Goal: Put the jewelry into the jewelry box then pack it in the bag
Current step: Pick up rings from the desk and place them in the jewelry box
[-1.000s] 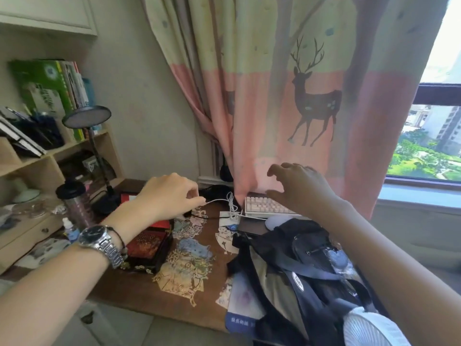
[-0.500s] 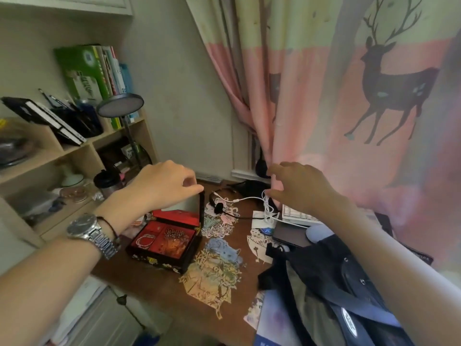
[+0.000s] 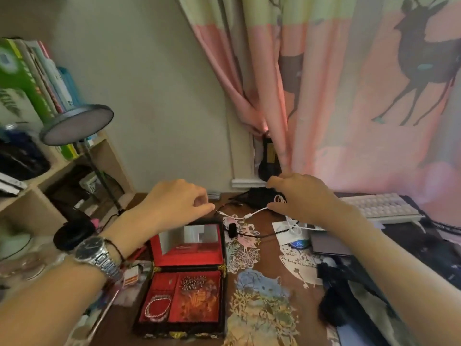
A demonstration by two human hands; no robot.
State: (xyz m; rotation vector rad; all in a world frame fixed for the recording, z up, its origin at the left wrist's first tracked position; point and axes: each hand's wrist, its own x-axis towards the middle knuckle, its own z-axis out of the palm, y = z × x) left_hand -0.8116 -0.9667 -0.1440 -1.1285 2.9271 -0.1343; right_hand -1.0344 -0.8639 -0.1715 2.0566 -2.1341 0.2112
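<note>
The jewelry box [image 3: 182,290] stands open on the desk, red inside, its mirrored lid upright. A pale beaded bracelet [image 3: 158,307] lies in its front left compartment and dark beads [image 3: 193,282] in the right one. My left hand [image 3: 179,203] hovers just behind the lid with thumb and forefinger pinched; anything held between them is hidden. My right hand [image 3: 301,196] is over the back of the desk, fingers curled around a small beaded loop [image 3: 280,199]. The black bag [image 3: 411,265] lies at the right.
A white cable [image 3: 252,213] and a black cable cross the desk between my hands. Paper cut-outs [image 3: 259,293] lie right of the box. A keyboard [image 3: 379,206], a desk lamp [image 3: 77,123], shelves with books at the left and a curtain behind.
The view has swung down and left, so the whole open box now shows. Both hands keep nearly the same pose over the back of the desk.
</note>
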